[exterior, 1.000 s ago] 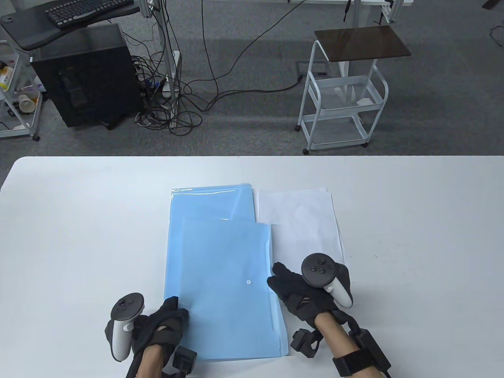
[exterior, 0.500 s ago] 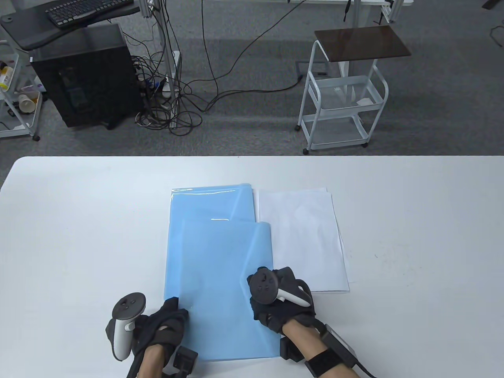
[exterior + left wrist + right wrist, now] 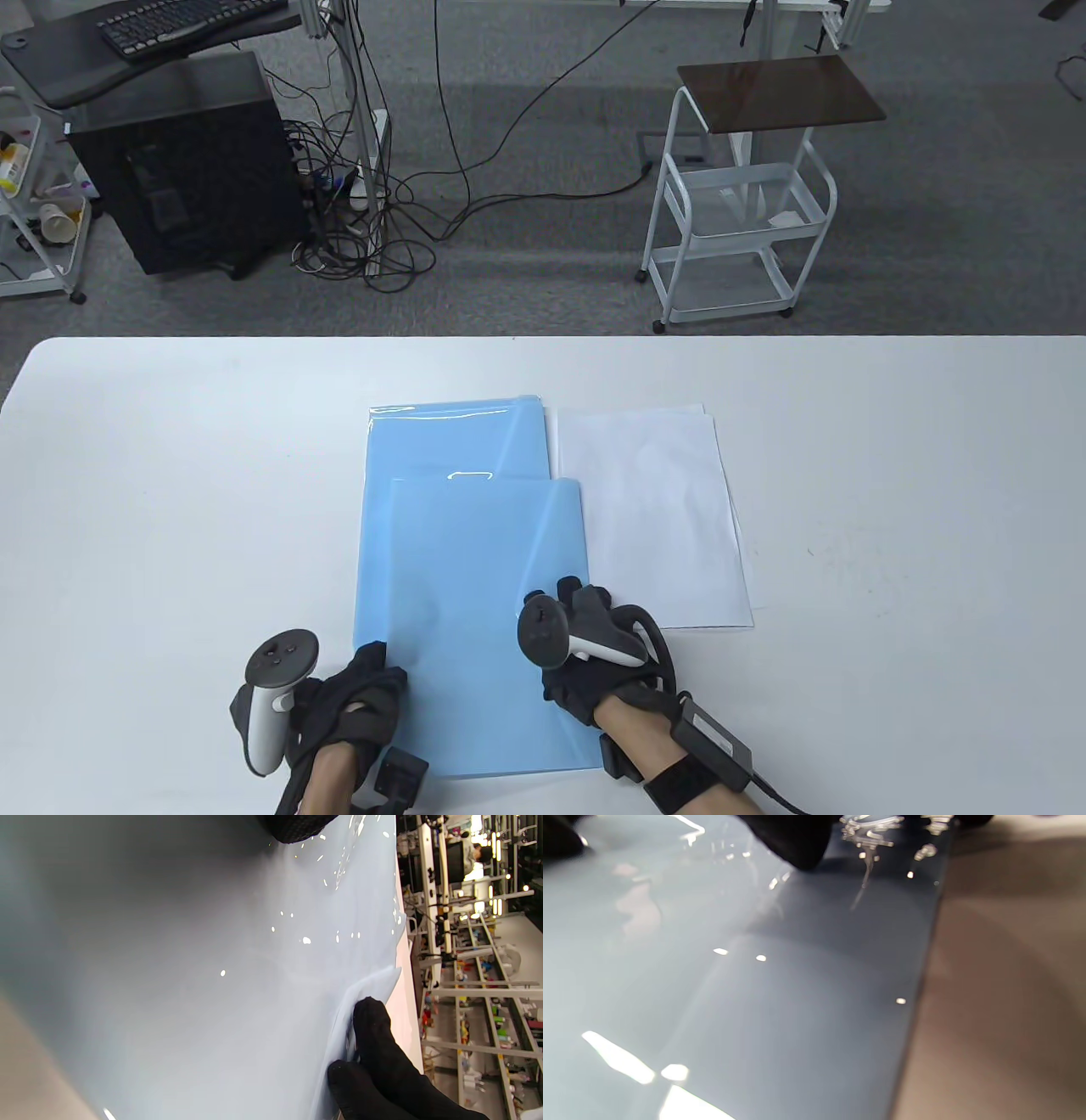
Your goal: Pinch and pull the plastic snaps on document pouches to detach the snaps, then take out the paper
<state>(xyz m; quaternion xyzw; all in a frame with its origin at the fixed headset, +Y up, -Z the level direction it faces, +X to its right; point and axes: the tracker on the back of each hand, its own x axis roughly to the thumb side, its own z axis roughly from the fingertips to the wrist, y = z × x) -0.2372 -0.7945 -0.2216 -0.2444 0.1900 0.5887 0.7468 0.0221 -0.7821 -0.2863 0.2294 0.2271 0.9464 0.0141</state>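
A stack of blue document pouches (image 3: 475, 594) lies on the white desk (image 3: 170, 475), near its front edge, with loose white paper (image 3: 653, 509) just beside it on the right. That paper already lying outside suggests at least one pouch has been emptied, and the top pouch looks to be the one in hand; its snap is not visible, being hidden under the right hand (image 3: 594, 662), so whether it is undone cannot be told. Opening the flap and drawing out the sheet appear to remain.

The right hand rests at the pouch's right edge with fingers reaching onto the flap; whether they pinch the plastic or merely press cannot be told from above. The left hand (image 3: 356, 696) holds the lower left corner of the stack, fingers curled at its edge.

The left wrist view adds what the table view hides: two gloved fingers (image 3: 373, 1027) gripping the lifted edge of the pouch, the plastic bending up around them. The right wrist view shows only glossy blue plastic and a dark fingertip (image 3: 793, 844) touching it, no snap
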